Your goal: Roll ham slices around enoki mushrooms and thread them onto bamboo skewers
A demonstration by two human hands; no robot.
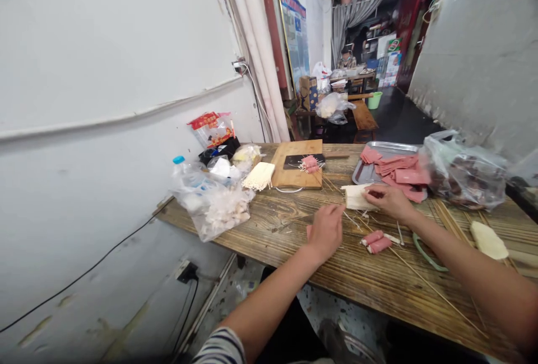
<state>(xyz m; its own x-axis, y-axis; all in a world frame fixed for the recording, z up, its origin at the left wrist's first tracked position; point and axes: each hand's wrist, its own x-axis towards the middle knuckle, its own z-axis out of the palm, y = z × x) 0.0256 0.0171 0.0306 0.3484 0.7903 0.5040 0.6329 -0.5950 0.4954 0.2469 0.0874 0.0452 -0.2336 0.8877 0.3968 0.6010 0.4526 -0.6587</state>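
Fingers of your right hand touch the pale bundle at its three-o'clock end; those of your left hand bunch together near eight o'clock; whether either set pinches, I can't tell. Pink rolls lie at the bundle's five o'clock, a metal tray at two.

No legible text, blurred lettering on blue poster, red-printed bag

We look from head, forward and down across near edge of surface; hands close, dark floor beyond far edge.
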